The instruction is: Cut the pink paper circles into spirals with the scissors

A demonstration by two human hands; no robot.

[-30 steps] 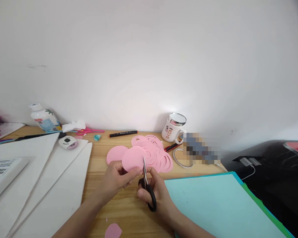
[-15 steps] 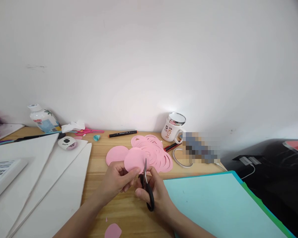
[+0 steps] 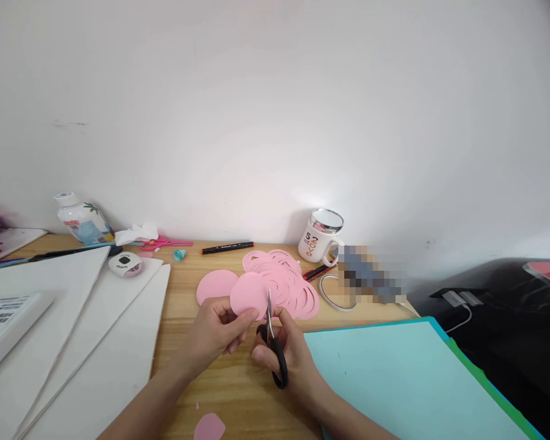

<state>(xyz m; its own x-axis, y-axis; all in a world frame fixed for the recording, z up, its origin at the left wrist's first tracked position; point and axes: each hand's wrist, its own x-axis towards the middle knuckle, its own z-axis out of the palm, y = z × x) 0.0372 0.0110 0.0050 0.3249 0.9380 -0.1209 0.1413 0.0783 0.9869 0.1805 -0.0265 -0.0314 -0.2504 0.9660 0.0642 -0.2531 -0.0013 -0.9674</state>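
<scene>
Between thumb and fingers, my left hand [image 3: 222,330] pinches a round pink paper circle [image 3: 249,294] above the table. My right hand [image 3: 286,348] grips black-handled scissors [image 3: 278,360], thumb and fingers at the loops. Their blades point up at the circle's right edge and look nearly closed; whether paper lies between them I cannot tell. Behind the hands lies a pile of pink paper pieces with cut slits [image 3: 302,296]. Another plain pink circle [image 3: 215,287] rests left of the pile. A pink offcut [image 3: 209,426] sits at the near edge.
White boards [image 3: 114,348] cover the left side, with a small white-and-pink device [image 3: 124,264] on top. At the back are a bottle [image 3: 85,220], pink scissors [image 3: 167,242], a black marker [image 3: 228,247] and a white mug [image 3: 319,238]. A light-blue sheet [image 3: 394,373] lies to the right.
The scissor blades have drawn closer together at the circle's right edge. Both hands stay almost in place, and the view has shifted slightly.
</scene>
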